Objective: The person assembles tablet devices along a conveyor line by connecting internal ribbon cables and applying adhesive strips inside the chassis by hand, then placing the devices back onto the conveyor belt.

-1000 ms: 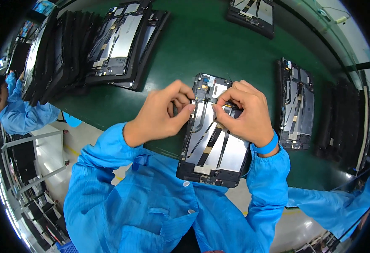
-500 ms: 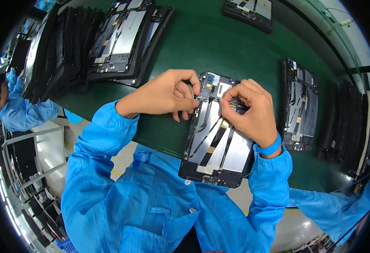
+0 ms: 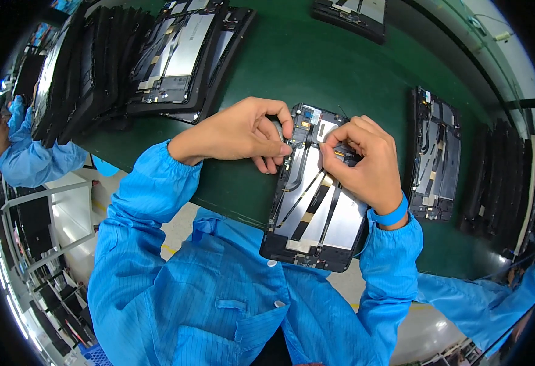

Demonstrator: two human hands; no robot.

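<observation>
- Table (image 3: 298, 55): green top, spanning the view and carrying all the tablets noted below.
- Co-worker (image 3: 45, 163): at the far left beyond the table, in blue sleeves.
- Work jacket (image 3: 206, 293): blue, worn by the person at the near table edge.
- Left tablet row (image 3: 93, 73): dark units leaning against one another, upper left; the nearest ones show exposed internals.
- Right tablet row (image 3: 496, 177): dark units packed side by side near the right rim.
- Upper tablet stack (image 3: 353, 13): at the top edge, partly cut off by the frame.
- Open-backed tablet (image 3: 315, 198): directly before the person, its lower end at the near table edge, its internals facing up, its top leaning slightly right.
- Side tablet (image 3: 433, 155): lies to the right, well apart from the one being handled, internals exposed.
- Left hand (image 3: 243, 133): fingers curled, thumb and forefinger at the tablet's upper left edge; grip cannot be confirmed.
- Right hand (image 3: 365, 160): over the upper right part, thumb and forefinger pinched together; cannot tell what lies between them.
- Silver panel (image 3: 342, 222): within the tablet, crossed by dark strips.
- Wristband (image 3: 392, 214): blue, on the right wrist.
</observation>
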